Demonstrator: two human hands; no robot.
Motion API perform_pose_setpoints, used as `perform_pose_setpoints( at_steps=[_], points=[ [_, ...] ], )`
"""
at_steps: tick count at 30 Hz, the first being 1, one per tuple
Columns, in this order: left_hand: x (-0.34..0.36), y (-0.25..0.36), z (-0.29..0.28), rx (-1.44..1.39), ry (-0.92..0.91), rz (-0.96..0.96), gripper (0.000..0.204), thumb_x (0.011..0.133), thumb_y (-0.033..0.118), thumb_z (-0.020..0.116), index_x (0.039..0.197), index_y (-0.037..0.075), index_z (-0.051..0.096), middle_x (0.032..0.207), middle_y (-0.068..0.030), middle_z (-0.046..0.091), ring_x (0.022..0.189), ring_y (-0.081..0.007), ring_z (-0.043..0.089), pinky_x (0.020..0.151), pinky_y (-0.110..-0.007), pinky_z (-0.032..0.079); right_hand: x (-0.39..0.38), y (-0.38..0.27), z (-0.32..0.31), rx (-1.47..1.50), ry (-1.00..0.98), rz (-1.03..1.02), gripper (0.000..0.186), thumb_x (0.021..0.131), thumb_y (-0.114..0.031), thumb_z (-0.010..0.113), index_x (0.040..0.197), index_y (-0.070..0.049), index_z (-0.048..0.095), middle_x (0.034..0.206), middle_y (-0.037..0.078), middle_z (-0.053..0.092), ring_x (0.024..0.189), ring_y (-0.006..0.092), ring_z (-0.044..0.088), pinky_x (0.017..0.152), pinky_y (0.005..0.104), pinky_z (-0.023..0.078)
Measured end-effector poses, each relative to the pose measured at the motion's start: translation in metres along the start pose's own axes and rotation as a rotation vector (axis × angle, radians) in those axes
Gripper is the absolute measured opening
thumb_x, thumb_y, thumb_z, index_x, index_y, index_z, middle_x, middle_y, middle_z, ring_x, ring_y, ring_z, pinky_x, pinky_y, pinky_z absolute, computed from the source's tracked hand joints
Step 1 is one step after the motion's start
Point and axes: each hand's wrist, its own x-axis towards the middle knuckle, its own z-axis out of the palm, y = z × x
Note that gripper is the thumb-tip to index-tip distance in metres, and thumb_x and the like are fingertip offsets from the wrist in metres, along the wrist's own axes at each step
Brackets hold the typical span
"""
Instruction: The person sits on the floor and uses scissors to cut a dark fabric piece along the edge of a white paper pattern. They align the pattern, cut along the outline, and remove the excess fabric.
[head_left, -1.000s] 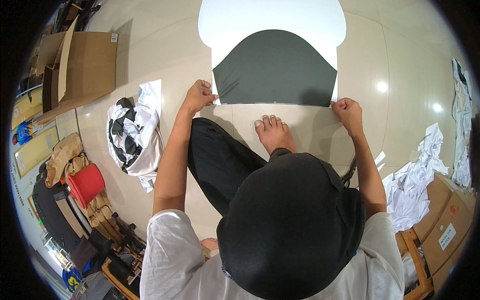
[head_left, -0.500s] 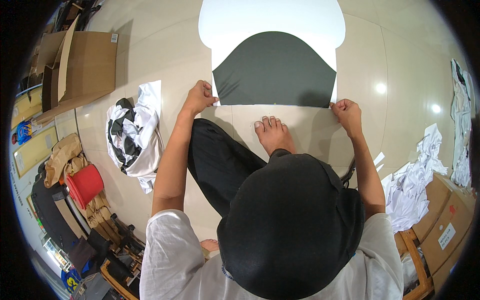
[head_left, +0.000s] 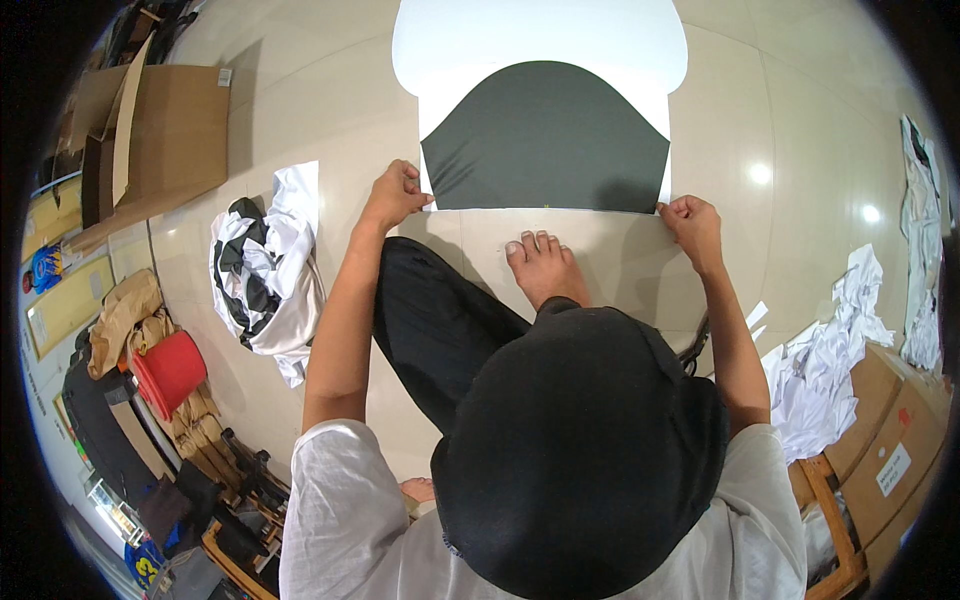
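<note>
A dark grey dome-topped cut piece (head_left: 545,140), looking like fabric, lies flat on a larger white piece (head_left: 540,40) with rounded sides. White shows in narrow wedges beside the dark piece's lower corners. My left hand (head_left: 397,197) pinches the near left corner, thumb and fingers together. At the near right corner my right hand (head_left: 692,226) has its fingers closed on the edge too. Which layers each pinch takes in, I cannot tell. The straight near edge runs between both hands, and my bare foot (head_left: 545,268) is just below it.
A heap of white and dark cloth (head_left: 265,265) lies on the tiled floor at left, below an open cardboard box (head_left: 180,130). White scraps (head_left: 815,375) are piled at right beside closed cartons (head_left: 890,440). A red bucket (head_left: 170,372) stands at far left.
The whole view has shifted very slightly. Both hands keep their places at the two corners, and the pieces lie as before.
</note>
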Motion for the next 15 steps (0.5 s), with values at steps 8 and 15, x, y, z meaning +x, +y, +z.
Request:
perform_pose_setpoints(
  at_steps=[8, 15],
  points=[
    [0.008, -0.027, 0.0, -0.082, -0.008, 0.02, 0.055, 0.08, 0.004, 0.095, 0.118, 0.002, 0.055, 0.08, -0.0062, 0.068, 0.069, -0.0147, 0.066, 0.059, -0.032, 0.054, -0.002, -0.004, -0.001, -0.106, 0.003, -0.076, 0.037, 0.094, -0.033, 0.082, 0.087, 0.003, 0.079, 0.075, 0.014, 0.077, 0.066, 0.0207, 0.073, 0.066, 0.037, 0.058],
    [-0.004, 0.026, 0.005, 0.401, 0.245, 0.08, 0.054, 0.088, 0.025, 0.092, 0.122, 0.0, 0.058, 0.103, -0.0205, 0.072, 0.099, -0.038, 0.073, 0.09, -0.046, 0.058, -0.003, -0.004, -0.013, 0.061, -0.039, 0.03, 0.036, 0.096, -0.032, 0.08, 0.089, 0.004, 0.081, 0.073, 0.012, 0.077, 0.064, 0.0191, 0.07, 0.064, 0.0363, 0.056]
  ],
)
